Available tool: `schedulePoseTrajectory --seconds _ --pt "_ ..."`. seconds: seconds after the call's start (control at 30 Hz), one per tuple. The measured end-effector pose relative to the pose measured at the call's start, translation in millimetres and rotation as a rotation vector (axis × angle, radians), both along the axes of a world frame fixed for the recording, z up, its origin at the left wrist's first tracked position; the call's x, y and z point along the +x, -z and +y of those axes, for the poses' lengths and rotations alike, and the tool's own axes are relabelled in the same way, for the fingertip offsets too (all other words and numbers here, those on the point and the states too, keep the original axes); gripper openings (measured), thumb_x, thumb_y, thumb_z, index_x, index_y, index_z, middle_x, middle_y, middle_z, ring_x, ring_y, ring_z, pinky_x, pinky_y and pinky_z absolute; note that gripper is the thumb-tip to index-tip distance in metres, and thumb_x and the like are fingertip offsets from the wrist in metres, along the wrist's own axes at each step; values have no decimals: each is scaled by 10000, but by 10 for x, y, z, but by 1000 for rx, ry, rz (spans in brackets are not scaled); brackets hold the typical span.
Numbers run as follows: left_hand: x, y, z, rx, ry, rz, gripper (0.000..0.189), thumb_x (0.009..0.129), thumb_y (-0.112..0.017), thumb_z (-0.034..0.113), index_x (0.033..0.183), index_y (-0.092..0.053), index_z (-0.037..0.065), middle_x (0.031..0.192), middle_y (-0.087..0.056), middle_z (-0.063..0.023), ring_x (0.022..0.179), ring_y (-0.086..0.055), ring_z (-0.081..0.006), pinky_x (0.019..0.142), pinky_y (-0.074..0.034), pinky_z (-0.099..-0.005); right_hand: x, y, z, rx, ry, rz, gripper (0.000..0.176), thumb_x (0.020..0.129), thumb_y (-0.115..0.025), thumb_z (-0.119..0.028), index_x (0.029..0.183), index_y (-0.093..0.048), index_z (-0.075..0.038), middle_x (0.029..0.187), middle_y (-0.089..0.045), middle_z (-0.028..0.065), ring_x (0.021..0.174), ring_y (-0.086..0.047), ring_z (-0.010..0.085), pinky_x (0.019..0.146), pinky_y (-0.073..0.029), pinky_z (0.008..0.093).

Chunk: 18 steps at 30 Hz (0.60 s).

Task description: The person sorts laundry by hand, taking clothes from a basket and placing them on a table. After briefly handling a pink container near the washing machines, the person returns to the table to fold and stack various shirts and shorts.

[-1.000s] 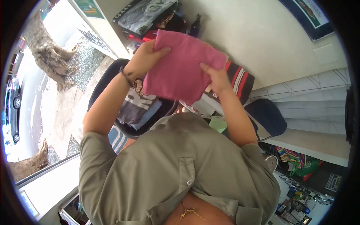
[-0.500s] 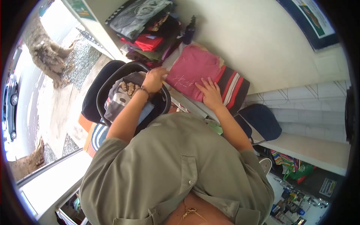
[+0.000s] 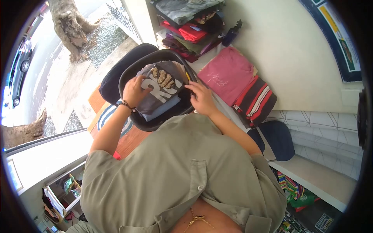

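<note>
A folded dark grey T-shirt [image 3: 149,104] with a printed fist and pale letters lies in a black tub [image 3: 125,73], over a light blue folded cloth [image 3: 165,108]. At the shirt's left edge is my left hand [image 3: 135,93], thumb apart from the fingers, resting on the cloth. My right hand [image 3: 203,99] reaches over the tub's right rim, its fingers spread near the shirt's right edge. Just right of that hand, a folded pink shirt [image 3: 225,70] lies beside a folded black, red and white striped garment [image 3: 254,103] on the ledge.
Behind the tub rises a stack of folded clothes [image 3: 190,33], with a dark bottle [image 3: 232,34] to its right. A dark chair back [image 3: 126,68] stands left of the tub. Another dark blue chair [image 3: 278,139] sits at the right, by the wall.
My right hand has left the pink shirt and come to the tub's right rim. My left hand has moved from near the pink shirt to the grey T-shirt's left edge. The view has shifted.
</note>
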<state>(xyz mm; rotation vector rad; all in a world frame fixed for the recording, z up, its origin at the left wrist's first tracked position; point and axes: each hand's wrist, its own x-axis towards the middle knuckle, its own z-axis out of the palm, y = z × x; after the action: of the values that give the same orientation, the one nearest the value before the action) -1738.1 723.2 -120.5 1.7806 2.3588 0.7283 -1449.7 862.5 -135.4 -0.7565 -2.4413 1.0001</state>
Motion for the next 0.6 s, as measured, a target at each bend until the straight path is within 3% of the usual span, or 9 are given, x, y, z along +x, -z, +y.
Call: schedulePoseTrajectory --seconds 0.1,0.17,0.27,0.3,0.4,0.43,0.47,0.53,0.6 --pt "260 -162 -42 23 155 70 166 799 -694 112 960 -657 92 981 -640 -97 913 -618 -321 813 -496 -430 -297 36 -145 -49 39 61 535 773 -700 -142 1295 -582 -164 1444 -459 117 1304 -444 324 1050 -343 465" --pt "395 -164 -95 116 293 157 173 793 -640 75 960 -652 114 1044 -628 -91 923 -624 -304 794 -506 -410 -451 15 -171 -112 84 207 654 719 -787 -190 1329 -553 -207 1492 -385 168 1355 -400 342 1079 -323 473" --pt "589 -116 -227 107 387 75 233 800 -620 75 1026 -633 131 1146 -618 -89 964 -630 -290 796 -512 -399 -538 37 -136 91 -4 69 533 728 -776 -163 1236 -629 -229 1471 -435 125 1359 -389 352 1085 -315 473" --pt "647 -128 -241 126 354 51 266 798 -644 110 1062 -622 142 1161 -622 -82 962 -644 -293 789 -518 -403 -523 14 -110 218 -93 140 368 742 -760 -130 1096 -698 -209 1295 -606 82 1256 -513 321 1043 -367 441" --pt "689 -436 -321 64 183 -131 353 769 -678 136 1115 -610 153 1076 -659 -99 910 -664 -303 766 -526 -405 -436 -379 -145 -162 -120 118 246 756 -728 -51 981 -717 -149 1052 -709 60 1025 -649 285 908 -465 375" --pt "550 -515 -351 -98 169 -113 378 736 -702 136 1107 -634 132 985 -683 -120 872 -673 -316 748 -533 -405 -423 -436 -115 -215 -111 301 252 780 -706 5 996 -694 -125 881 -706 51 827 -684 201 754 -504 320" --pt "359 -401 -375 -128 126 -5 336 717 -695 109 1053 -675 95 904 -690 -140 854 -672 -330 741 -533 -415 -388 -525 -62 -270 -42 362 236 797 -705 5 998 -689 -117 877 -700 40 822 -678 177 739 -503 307" --pt "143 -852 -305 -44 134 -154 297 696 -712 47 992 -705 73 859 -691 -137 830 -681 -322 734 -537 -391 -280 -814 80 -375 99 490 206 829 -701 7 1004 -680 -99 871 -688 19 812 -665 130 708 -502 279" --pt "66 -1345 -164 103 150 -476 283 723 -720 -20 996 -709 58 826 -704 -85 792 -690 -224 718 -534 -334 -104 -1378 167 -399 78 603 184 879 -697 -33 1055 -660 -72 870 -670 12 802 -650 95 716 -536 265"
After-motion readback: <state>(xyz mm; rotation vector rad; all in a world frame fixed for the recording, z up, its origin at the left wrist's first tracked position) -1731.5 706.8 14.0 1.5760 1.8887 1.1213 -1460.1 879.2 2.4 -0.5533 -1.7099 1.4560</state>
